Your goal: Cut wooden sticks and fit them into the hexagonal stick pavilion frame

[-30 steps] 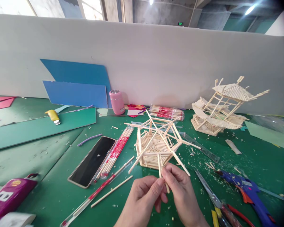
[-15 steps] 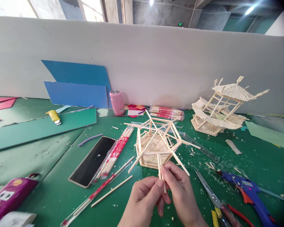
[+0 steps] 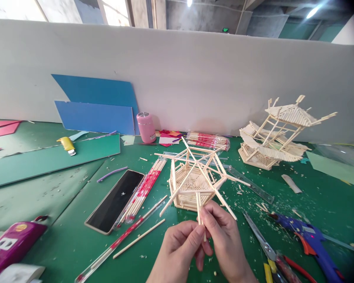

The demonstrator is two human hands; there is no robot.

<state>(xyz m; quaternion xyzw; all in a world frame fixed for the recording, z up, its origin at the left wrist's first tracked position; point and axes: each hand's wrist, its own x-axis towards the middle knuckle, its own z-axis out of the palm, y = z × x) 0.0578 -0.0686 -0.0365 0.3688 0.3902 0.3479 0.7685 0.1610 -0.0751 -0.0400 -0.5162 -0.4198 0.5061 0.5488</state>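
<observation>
Both my hands meet low in the middle of the head view, pinching short wooden sticks (image 3: 199,208) that stand nearly upright. My left hand (image 3: 179,249) grips them from the left with thumb and forefinger. My right hand (image 3: 224,239) grips them from the right, fingers curled around. Just beyond the fingertips sits a hexagonal model (image 3: 194,182) built of wooden sticks, with spokes sticking out past its rim. A loose long stick (image 3: 139,238) lies on the green mat to the left of my left hand.
A phone (image 3: 115,200) and wrapped stick packs (image 3: 144,188) lie left of the model. Scissors (image 3: 265,247), a blue glue gun (image 3: 309,239) and a clear ruler (image 3: 247,182) are at right. A finished stick pavilion (image 3: 279,133) stands back right, a pink cup (image 3: 145,126) by the wall.
My hands have lifted the short sticks slightly and turned them more upright; the left thumb has shifted along them. Nothing else on the table has moved.
</observation>
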